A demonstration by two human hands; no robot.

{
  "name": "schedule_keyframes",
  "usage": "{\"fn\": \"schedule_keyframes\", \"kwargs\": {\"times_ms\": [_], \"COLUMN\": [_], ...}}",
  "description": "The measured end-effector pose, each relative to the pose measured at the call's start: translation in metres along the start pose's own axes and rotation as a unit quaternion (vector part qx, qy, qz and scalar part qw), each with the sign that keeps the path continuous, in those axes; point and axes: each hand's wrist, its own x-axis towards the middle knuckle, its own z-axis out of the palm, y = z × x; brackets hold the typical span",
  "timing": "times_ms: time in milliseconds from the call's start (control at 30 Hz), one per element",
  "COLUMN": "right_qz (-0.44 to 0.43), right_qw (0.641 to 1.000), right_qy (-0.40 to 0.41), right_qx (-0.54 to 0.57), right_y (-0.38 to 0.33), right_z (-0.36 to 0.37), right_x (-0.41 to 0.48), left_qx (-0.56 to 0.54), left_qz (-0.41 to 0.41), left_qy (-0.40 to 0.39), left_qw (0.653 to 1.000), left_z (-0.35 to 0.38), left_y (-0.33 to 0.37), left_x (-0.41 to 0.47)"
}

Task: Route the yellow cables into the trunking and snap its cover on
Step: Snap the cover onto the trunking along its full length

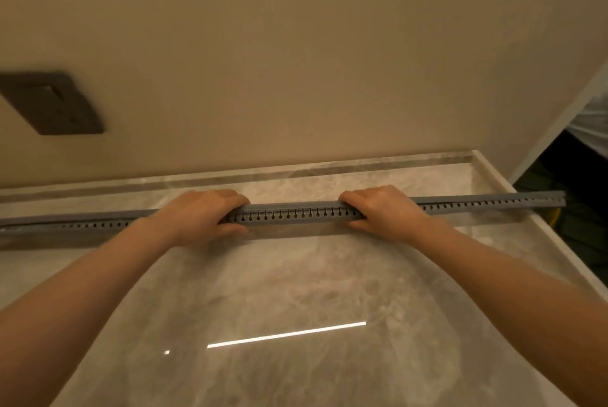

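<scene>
A long grey slotted trunking (296, 214) lies across the marble counter, running from the left edge to past the counter's right end. Its cover sits along the top. My left hand (200, 216) grips the trunking left of the middle, fingers curled over the top and thumb below the front. To the right of the middle my right hand (381, 212) grips it the same way. A short bit of yellow cable (556, 214) hangs below the trunking's right end. The rest of the cables are hidden inside.
The marble counter (279, 291) has a low upstand at the back against a beige wall. A dark wall socket plate (52, 104) sits at the upper left. The counter's right edge (566, 255) drops to a dark gap with plastic sheeting.
</scene>
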Motion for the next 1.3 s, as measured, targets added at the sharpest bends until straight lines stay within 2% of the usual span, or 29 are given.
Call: {"fn": "schedule_keyframes", "kwargs": {"times_ms": [133, 200, 300, 433, 700, 867, 1067, 1300], "right_qz": [-0.001, 0.006, 0.018, 0.021, -0.034, -0.053, -0.054, 0.008], "right_qw": [0.996, 0.992, 0.99, 0.987, 0.969, 0.962, 0.968, 0.974], "right_qy": [0.095, 0.125, 0.138, 0.158, 0.242, 0.267, 0.244, 0.227], "right_qx": [-0.004, -0.004, -0.002, 0.0, -0.035, -0.029, -0.006, -0.008], "right_y": [0.004, 0.007, 0.015, 0.021, 0.045, 0.055, 0.055, 0.04], "right_z": [0.014, 0.021, 0.03, 0.035, 0.055, 0.065, 0.06, 0.057], "right_x": [0.009, 0.017, 0.033, 0.048, 0.078, 0.083, 0.084, 0.083], "left_qx": [0.015, 0.023, 0.057, 0.081, 0.121, 0.157, 0.152, 0.141], "left_qz": [-0.012, -0.008, 0.03, 0.011, -0.058, -0.095, -0.204, -0.28], "left_qy": [0.048, 0.103, 0.183, 0.207, 0.191, 0.162, 0.143, 0.158], "left_qw": [0.999, 0.994, 0.981, 0.975, 0.972, 0.969, 0.956, 0.936], "left_z": [0.005, 0.008, 0.011, 0.01, 0.012, 0.011, 0.006, 0.0], "left_y": [-0.011, -0.016, -0.027, -0.034, -0.046, -0.045, -0.032, 0.02], "left_x": [0.005, 0.01, 0.018, 0.027, 0.041, 0.047, 0.045, 0.006]}}
